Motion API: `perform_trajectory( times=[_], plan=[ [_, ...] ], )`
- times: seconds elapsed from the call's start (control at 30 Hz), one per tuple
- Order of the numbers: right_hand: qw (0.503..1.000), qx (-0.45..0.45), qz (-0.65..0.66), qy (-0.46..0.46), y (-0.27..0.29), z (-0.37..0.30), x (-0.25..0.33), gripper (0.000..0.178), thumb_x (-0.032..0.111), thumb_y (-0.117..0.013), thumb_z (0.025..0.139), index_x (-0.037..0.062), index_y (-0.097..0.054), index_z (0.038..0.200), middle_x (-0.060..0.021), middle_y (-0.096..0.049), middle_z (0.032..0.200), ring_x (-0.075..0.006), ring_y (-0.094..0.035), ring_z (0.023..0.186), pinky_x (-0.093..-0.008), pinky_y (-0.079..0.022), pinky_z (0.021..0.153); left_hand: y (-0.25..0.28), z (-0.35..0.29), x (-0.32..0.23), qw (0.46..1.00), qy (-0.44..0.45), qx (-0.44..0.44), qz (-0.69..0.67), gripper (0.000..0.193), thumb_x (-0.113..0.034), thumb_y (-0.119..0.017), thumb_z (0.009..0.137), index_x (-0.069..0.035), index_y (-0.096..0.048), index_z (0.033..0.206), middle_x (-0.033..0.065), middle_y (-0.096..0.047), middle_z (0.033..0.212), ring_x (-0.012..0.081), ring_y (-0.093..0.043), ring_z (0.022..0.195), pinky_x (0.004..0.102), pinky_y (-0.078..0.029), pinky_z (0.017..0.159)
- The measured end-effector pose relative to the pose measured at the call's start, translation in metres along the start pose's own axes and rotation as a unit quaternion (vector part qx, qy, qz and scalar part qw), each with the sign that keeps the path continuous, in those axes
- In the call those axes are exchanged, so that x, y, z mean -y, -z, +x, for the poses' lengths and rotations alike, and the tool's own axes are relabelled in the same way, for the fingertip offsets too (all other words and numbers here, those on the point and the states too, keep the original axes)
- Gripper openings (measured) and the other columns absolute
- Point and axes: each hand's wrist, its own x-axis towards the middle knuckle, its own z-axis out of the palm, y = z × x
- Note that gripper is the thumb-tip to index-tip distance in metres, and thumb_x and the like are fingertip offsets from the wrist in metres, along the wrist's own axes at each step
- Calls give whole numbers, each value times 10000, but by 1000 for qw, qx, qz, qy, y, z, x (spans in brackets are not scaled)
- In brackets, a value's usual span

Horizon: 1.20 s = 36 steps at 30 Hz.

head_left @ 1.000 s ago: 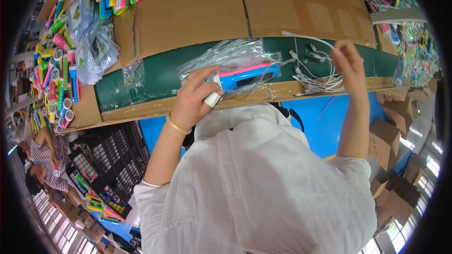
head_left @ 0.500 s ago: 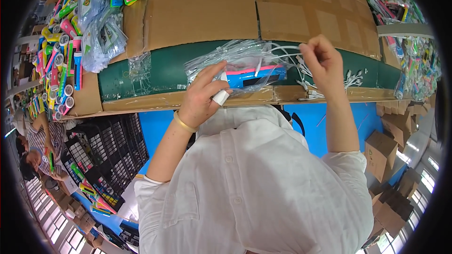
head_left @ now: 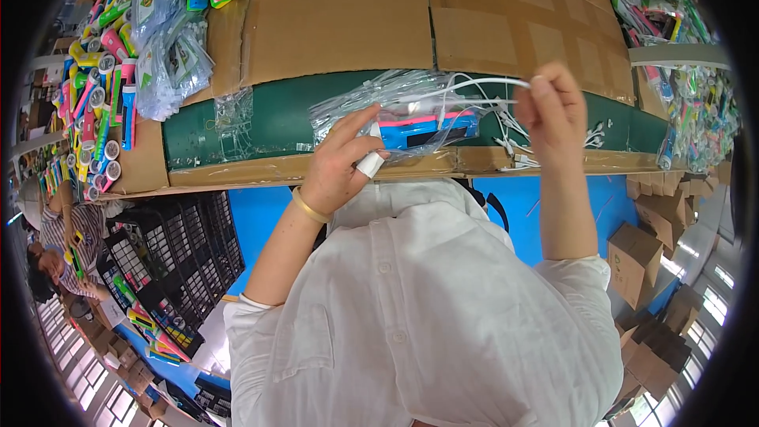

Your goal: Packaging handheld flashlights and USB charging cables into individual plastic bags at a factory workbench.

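My left hand (head_left: pixel 340 162), two fingers wrapped in white, is closed on the near left side of a clear plastic bag (head_left: pixel 348 103) at the middle of the green table strip. In the bag lies a blue and pink flashlight (head_left: pixel 423 136) with a dark panel along its side. To the right and a little higher, my right hand (head_left: pixel 556 111) pinches a white cable (head_left: pixel 490 81), which arcs left to the bag's right side. Whether its far end is inside the bag I cannot tell. More white cables (head_left: pixel 514 142) lie loose just below and left of my right hand.
Flat cardboard (head_left: pixel 340 16) covers the far tabletop. Colourful flashlights (head_left: pixel 99 111) and clear bags (head_left: pixel 170 55) are heaped at left, with bagged items (head_left: pixel 688 111) at right. A black crate (head_left: pixel 174 245) stands at lower left; another person (head_left: pixel 67 237) sits beyond it. Cartons (head_left: pixel 636 261) stand at right.
My right hand has moved right and slightly nearer, drawing the cable straighter between it and the bag. My left hand stays on the bag.
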Motion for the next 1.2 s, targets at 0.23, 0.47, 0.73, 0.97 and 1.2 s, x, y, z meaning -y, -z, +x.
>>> perform_trajectory(
  times=[0.23, 0.47, 0.73, 0.97, 1.2],
  plan=[
    [971, 54, -226, -55, 8, 2, -43, 193, 77, -678, 945, 78, -539, 810, 60, -457, 661, -28, -382, 588, -206, -302, 541, 3, -5, -7, 996, 72, -38, -46, 185, -85, -776, 825, -47, -704, 991, 177, -615, 1363, 326, -618, 1190, 377, -507, 971],
    [900, 208, -379, -64, -15, 9, -21, 204, 85, -720, 907, 36, -553, 800, 11, -495, 735, -63, -478, 655, -222, -370, 574, 6, -15, 2, 962, 247, -57, -102, 187, 6, -707, 841, -20, -701, 1026, 120, -705, 982, 211, -652, 835, 311, -539, 791],
    [820, 345, -452, 67, -70, 21, -45, 188, 205, -734, 894, 93, -610, 979, -94, -580, 737, -323, -600, 660, -412, -478, 603, 1, -10, -13, 971, 170, -116, -121, 123, 28, -682, 854, 4, -703, 974, 112, -706, 933, 215, -667, 808, 306, -544, 733],
    [809, 372, -450, 62, -89, 17, -63, 269, 282, -715, 923, 118, -574, 1083, -111, -626, 674, -329, -625, 627, -446, -469, 580, 5, -13, -15, 967, 174, -132, -132, 148, 46, -678, 846, -3, -711, 982, 119, -727, 958, 232, -695, 833, 310, -554, 753],
    [800, 347, -474, 120, -78, 14, -60, 159, 215, -710, 906, 74, -645, 869, -105, -672, 758, -329, -651, 692, -415, -502, 603, 8, -17, -11, 973, 155, -123, -120, 152, 63, -664, 853, -7, -713, 979, 107, -728, 959, 195, -692, 840, 288, -549, 741]
  ],
)
